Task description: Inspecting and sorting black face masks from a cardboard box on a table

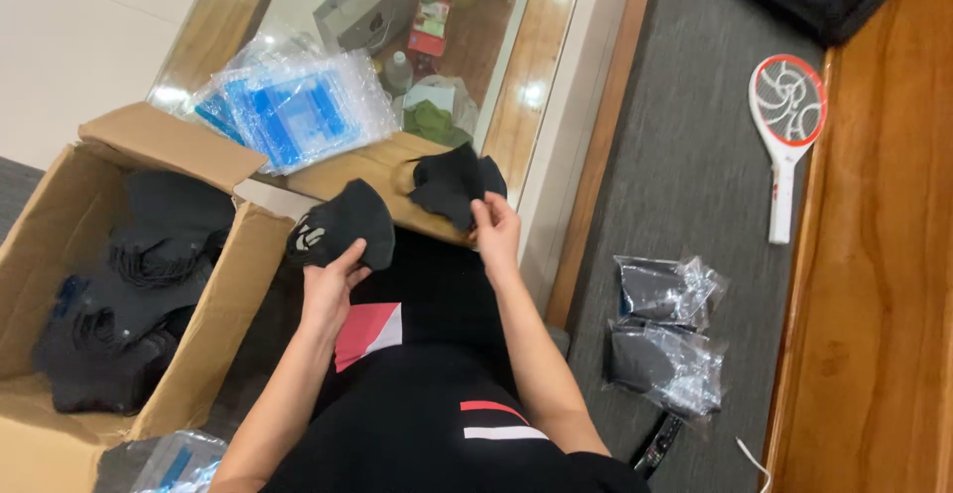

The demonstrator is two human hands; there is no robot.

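Seated over my lap, I pinch one black face mask (342, 225) in my left hand (333, 284), fingers closed on its lower edge beside the open cardboard box (213, 284) of loose masks, while my right hand (496, 230) clamps a second black mask (452, 183) by its corner. Each grip is only a fingertip hold on limp fabric, so either mask could slip to my lap, and dangling ear loops could snag together, I judge.
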